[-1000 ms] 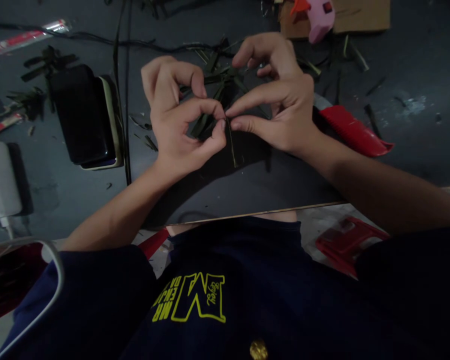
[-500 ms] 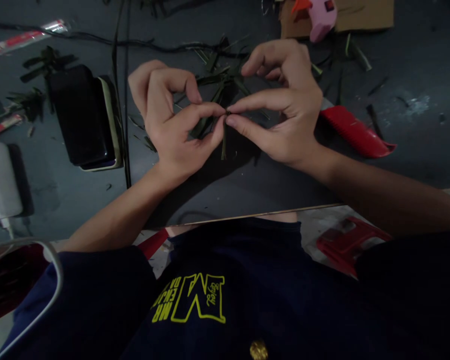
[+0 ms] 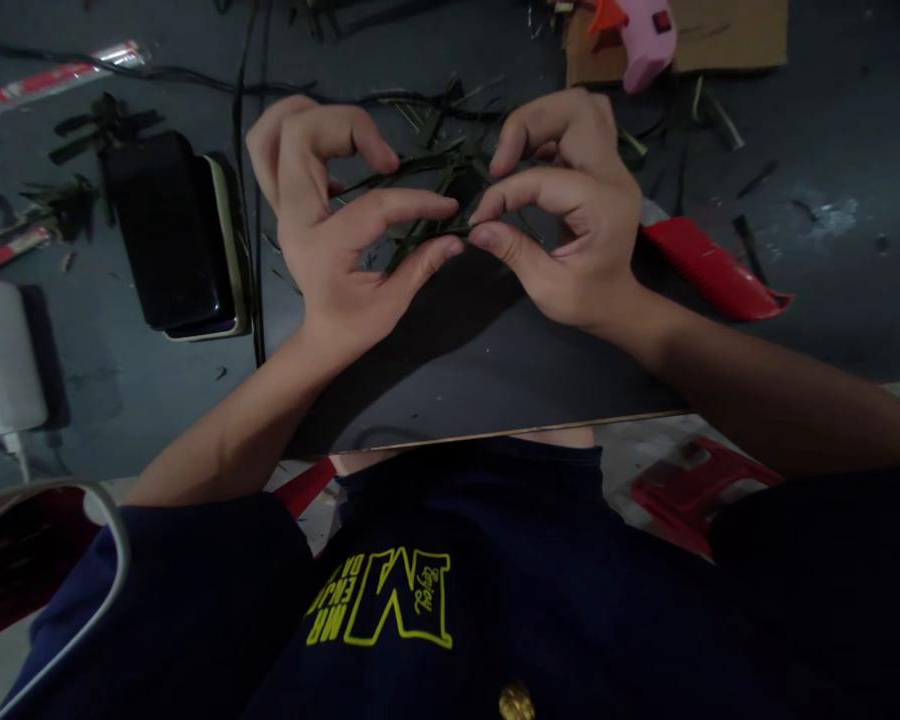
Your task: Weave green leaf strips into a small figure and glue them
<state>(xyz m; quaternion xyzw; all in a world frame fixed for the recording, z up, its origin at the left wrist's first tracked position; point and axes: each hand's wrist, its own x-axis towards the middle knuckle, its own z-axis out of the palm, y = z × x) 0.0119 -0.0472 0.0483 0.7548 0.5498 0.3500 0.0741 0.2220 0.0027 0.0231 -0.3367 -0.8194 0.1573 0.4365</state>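
My right hand (image 3: pixel 570 205) pinches a thin dark green leaf strip (image 3: pixel 461 230) between thumb and index finger. The strip's end inside the pinch is too small to make out. Just left of it, my left hand (image 3: pixel 345 215) has its thumb and index fingertip apart, with the strip close to the thumb tip. Its other fingers curl loosely. Behind both hands lies a loose heap of green leaf strips (image 3: pixel 442 160), partly hidden by the fingers.
On the left lie a black phone-like slab (image 3: pixel 165 230), a white box (image 3: pixel 4 360) with a cable and leaf scraps (image 3: pixel 64 205). To the right is a red-handled tool (image 3: pixel 712 268). A pink glue gun (image 3: pixel 647 45) rests on cardboard (image 3: pixel 731 35) at the back.
The left thumb and index finger have parted from their pinch. The short strip end that hung below the fingertips no longer shows there. The right hand keeps pinching.
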